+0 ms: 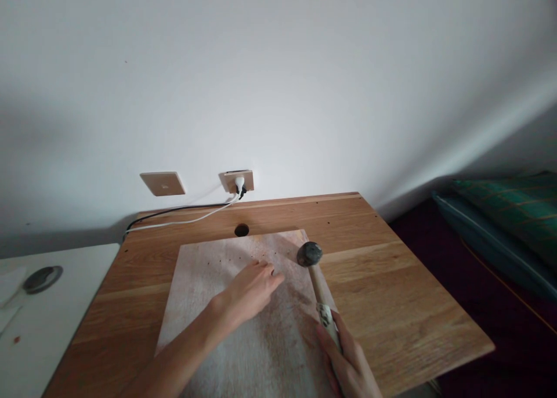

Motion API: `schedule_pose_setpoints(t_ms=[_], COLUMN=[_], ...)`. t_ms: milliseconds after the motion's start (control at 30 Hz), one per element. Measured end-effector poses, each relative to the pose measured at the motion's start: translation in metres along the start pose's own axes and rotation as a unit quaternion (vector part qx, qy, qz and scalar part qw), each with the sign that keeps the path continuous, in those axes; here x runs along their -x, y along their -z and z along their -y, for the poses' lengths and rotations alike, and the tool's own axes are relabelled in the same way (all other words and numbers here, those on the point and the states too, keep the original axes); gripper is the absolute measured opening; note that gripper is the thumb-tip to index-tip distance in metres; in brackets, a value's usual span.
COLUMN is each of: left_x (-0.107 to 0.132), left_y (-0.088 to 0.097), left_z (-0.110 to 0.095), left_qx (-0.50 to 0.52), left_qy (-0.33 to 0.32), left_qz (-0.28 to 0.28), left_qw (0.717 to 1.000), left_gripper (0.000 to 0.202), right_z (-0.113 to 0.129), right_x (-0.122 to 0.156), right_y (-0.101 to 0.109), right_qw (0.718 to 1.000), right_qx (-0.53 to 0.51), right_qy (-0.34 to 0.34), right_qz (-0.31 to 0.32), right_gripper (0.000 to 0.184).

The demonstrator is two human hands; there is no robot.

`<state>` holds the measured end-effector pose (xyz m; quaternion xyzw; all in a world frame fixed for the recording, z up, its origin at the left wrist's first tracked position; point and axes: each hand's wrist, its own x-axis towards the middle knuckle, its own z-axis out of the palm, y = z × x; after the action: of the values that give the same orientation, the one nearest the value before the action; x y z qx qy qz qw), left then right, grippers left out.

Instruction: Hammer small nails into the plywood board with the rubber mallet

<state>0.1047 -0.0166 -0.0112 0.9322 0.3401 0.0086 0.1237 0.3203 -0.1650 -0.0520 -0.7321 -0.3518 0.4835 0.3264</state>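
My right hand (346, 357) is wrapped round the wrapped grip of a mallet (319, 285) with a dark rounded head (310, 253) and a light wooden handle. The mallet head is over the far right corner of a pale, worn wooden board (243, 351). Over the board's upper middle, my left hand (256, 285) has its fingers curled in and thumb close to them; what they hold, if anything, is too small to make out. Just beyond those fingers, a row of small dark marks (230, 260) crosses the board.
Beneath the board is a wooden tabletop (391, 282) with a round cable hole (241, 230). Plugs (239, 185) sit in a wall socket, their cables (187, 219) running left along the back edge. A white surface (65, 305) stands left; cushions (500, 230) lie right.
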Motion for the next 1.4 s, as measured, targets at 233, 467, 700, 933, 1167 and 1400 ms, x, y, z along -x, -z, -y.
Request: schedule_pose_setpoints(t_ms=[233,467,700,933,1167,1400], left_x=[-0.011,-0.028,-0.050,-0.048,-0.045,-0.049], left_y=[-0.004,-0.013,-0.031,-0.032,-0.034,-0.032], left_z=[0.014,0.046,0.053,0.051,0.049,0.047], left_qx=[0.038,0.310,0.404,0.380,0.341,0.325], left_qy=[-0.030,0.055,0.127,0.123,0.123,0.118], left_qz=[-0.042,-0.186,-0.250,-0.255,-0.243,-0.254], left_qw=[0.998,0.931,0.871,0.881,0.900,0.903], left_gripper=[0.017,0.017,0.009,0.014,0.014,0.016], right_z=[-0.003,-0.006,0.003,0.007,0.006,-0.002], right_x=[-0.004,-0.006,-0.002,-0.002,-0.004,-0.006], right_y=[0.002,0.002,0.000,0.006,0.008,0.003], right_qw=[0.999,0.997,0.996,0.996,0.995,0.994], right_qx=[0.029,0.029,0.026,0.045,0.041,0.034], right_qy=[0.020,0.048,0.071,0.079,0.091,0.089], right_qz=[-0.030,-0.052,-0.042,-0.023,-0.024,-0.047], right_gripper=[0.087,0.085,0.078,0.076,0.077,0.080])
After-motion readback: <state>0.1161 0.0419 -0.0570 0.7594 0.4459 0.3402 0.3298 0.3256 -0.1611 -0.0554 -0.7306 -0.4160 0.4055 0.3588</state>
